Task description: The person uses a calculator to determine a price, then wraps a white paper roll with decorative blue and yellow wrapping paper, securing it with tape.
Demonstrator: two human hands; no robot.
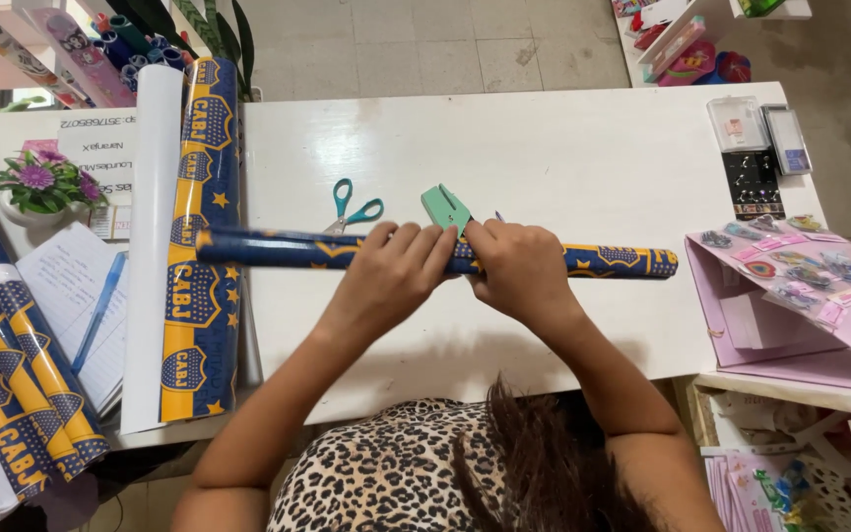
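Across the middle of the white desk (pixel 563 148) lies a tightly rolled blue-and-yellow paper tube (pixel 603 260). Left hand (pixel 391 271) and right hand (pixel 519 266) both clamp it, side by side, keeping it from unrolling; a green stapler (pixel 444 207) touches the roll just behind the right hand's fingers, teal-handled scissors (pixel 352 207) nearby.

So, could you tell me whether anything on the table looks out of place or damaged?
Nothing stands out. Both the left hand and right hand grip the rolled blue-and-yellow paper lying across the white table; the scissors lie flat behind it.
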